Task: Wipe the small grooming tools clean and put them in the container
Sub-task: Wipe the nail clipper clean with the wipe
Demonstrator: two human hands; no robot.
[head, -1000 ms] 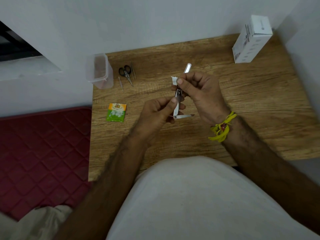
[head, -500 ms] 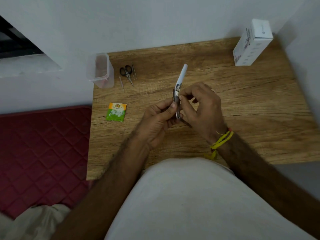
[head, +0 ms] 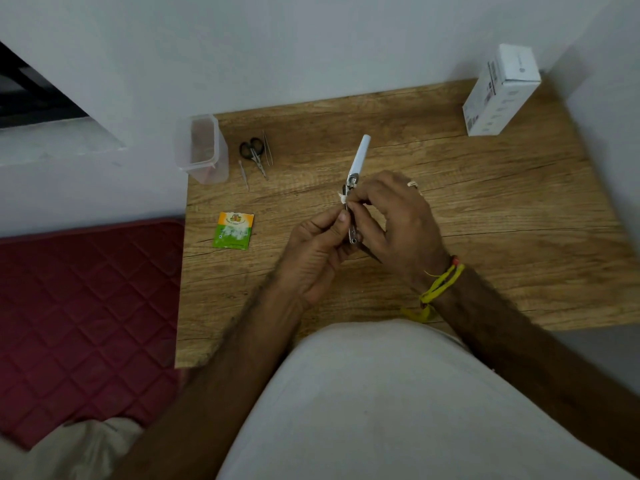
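Far left, a dark red quilted mat (head: pixel 79 317) with diamond stitching lies beside the table edge. The wooden table (head: pixel 502 237) has a grained brown laminate top set against a white wall. At its back left corner stands a clear plastic container (head: pixel 202 148), rectangular, upright, lid off. Just right of it lie black-handled small scissors (head: pixel 254 154), thin metal tweezers (head: pixel 267 152) and a slim metal pick (head: pixel 244 174), close together, apart from the container. Nearer the front edge lies a flat green-and-orange sachet (head: pixel 233 231). Mid-table, above the surface, the left hand (head: pixel 317 251) pinches the lower body of a nail clipper (head: pixel 355 174) between thumb and curled fingers; its white lever sticks up and away. The right hand (head: pixel 398 220), fingers curled, pinches a small white wipe scrap (head: pixel 343 198) against the clipper's metal middle; the hands hide most of the clipper's lower part. Yellow thread band (head: pixel 440 289) on right wrist. Back right corner: white cardboard box (head: pixel 498 91), upright, tilted.
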